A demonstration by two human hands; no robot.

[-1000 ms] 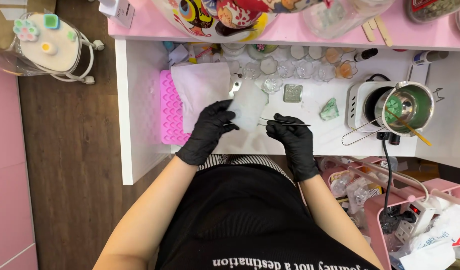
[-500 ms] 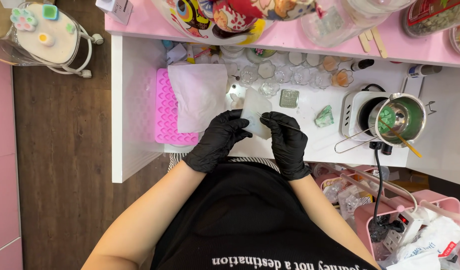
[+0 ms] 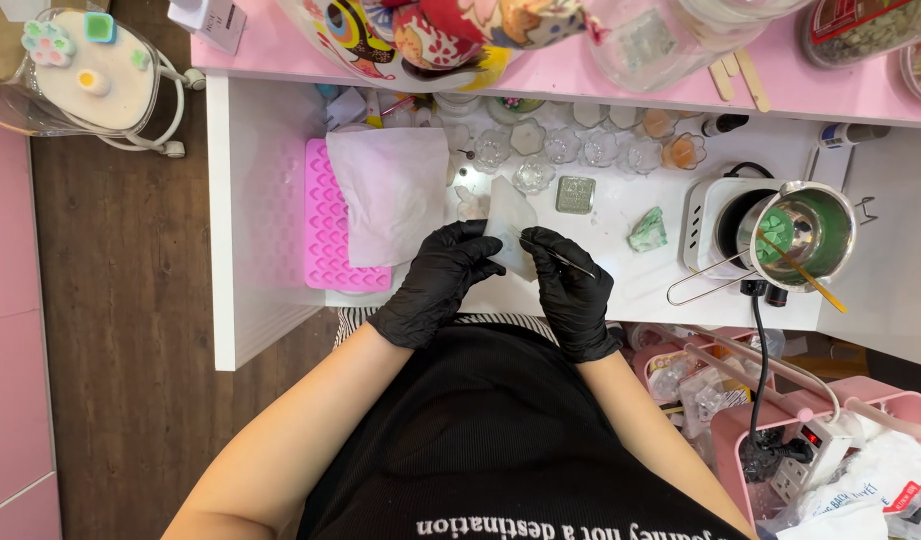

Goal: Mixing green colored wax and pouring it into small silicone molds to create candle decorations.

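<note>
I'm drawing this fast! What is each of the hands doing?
Left hand: closed on a white translucent slab.
Right hand: closed on thin metal tweezers.

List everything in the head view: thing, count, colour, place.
translucent block: 1, whitish, held over the table's front middle
tweezers: 1, metal, in the right hand
cloth: 1, white, on the pink mould
silicone mould: 1, pink, table left
small glass cups: several, clear, back row
metal square: 1, grey, table middle
green lump: 1, green, right of middle
hot plate: 1, white, table right
melting pot: 1, steel with green contents and a stick, on the hot plate
table: 1, white
left hand: black glove, grips the block
right hand: black glove, pinches the tweezers
</note>
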